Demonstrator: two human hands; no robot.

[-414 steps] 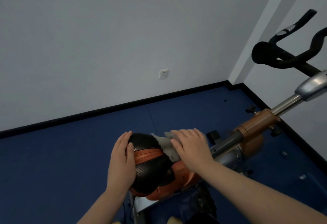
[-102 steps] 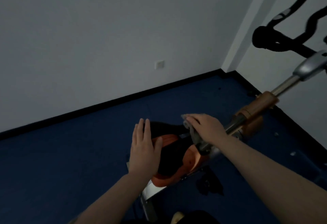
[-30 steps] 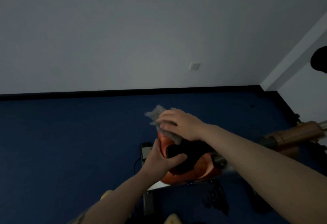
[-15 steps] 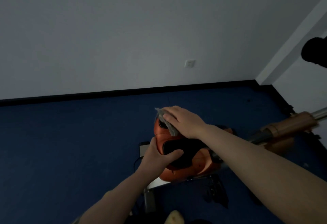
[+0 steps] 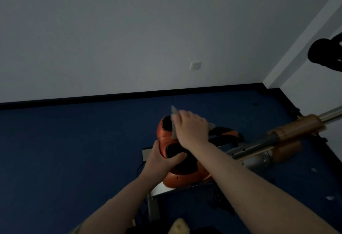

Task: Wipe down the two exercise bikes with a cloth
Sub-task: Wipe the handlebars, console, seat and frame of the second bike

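Right hand lies flat, fingers straight, pressing a grey cloth onto the far end of the orange-and-black bike saddle. Left hand grips the saddle's near side, thumb curled on top.

Saddle sits centre on the bike frame, which runs off to the right toward the post at far right. Cloth lies on saddle's far end, right hand flat on top of it. Left hand on saddle's near-left side, below right hand. Handlebar upper right. Socket on wall behind. Floor under everything, wall mtg it behind saddle
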